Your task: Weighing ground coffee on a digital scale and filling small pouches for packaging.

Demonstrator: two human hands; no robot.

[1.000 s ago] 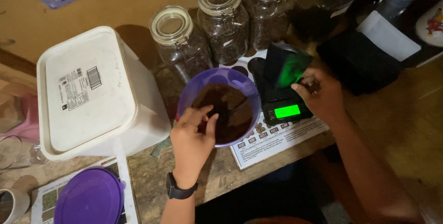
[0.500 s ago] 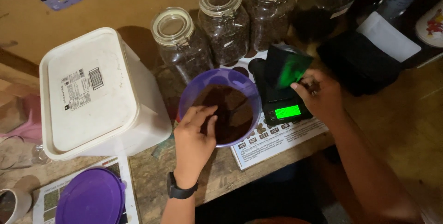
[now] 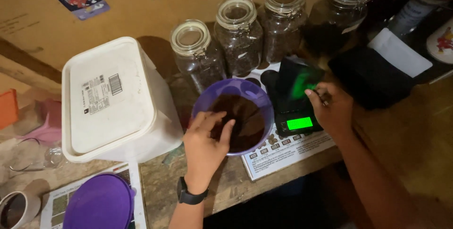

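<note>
A purple bowl (image 3: 257, 96) holding dark brown grounds stands on the wooden bench. My left hand (image 3: 204, 140) reaches over its near rim, fingers spread and dipping toward the grounds. To the right, a small black scale (image 3: 298, 123) with a lit green display carries a black pouch (image 3: 296, 79) that shows a green reflection. My right hand (image 3: 331, 108) rests beside the pouch on the scale, fingers curled at its edge; whether it grips the pouch is unclear.
Several glass jars (image 3: 238, 33) of dark contents line the back wall. A large white lidded tub (image 3: 113, 101) stands left of the bowl. A purple lid (image 3: 98, 202) lies at the near left on a printed sheet. A black bag (image 3: 373, 75) sits far right.
My left hand has shifted slightly within the bowl, fingers spreading more. My right hand stays at the scale. The view has shifted a little.
</note>
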